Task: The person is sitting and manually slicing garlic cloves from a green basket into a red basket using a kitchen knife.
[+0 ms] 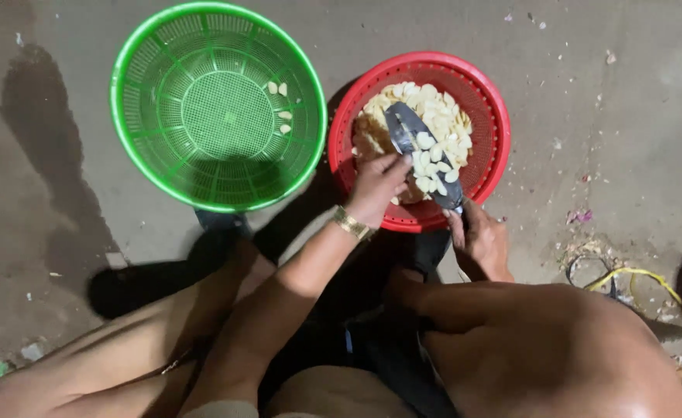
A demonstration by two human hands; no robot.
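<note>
garlic cloves (434,116) fill the red basket (496,124), which sits on the concrete floor (627,116) toward its far edge, just beside a green basket (135,62) on its left. the cloves are pale, cream-white, mostly peeled by the look of them, heaped against the far wall of the red basket. several lie on the flat of a wide knife blade (414,143) held across the heap.

the right hand (480,240) is closed around the knife handle at the near rim of the red basket. the left hand (376,186), a gold-coloured watch band (351,223) on its wrist, reaches into the same basket; its fingers (393,164) are curled at the blade's edge, and whether they pinch a clove cannot be told.

progress, as judged: only a few cloves (280,108) lie in the green basket, near its right wall. the bulk remains in the red one, so most of the work appears outstanding.

papery scraps (581,217) litter the floor toward its right edge.
</note>
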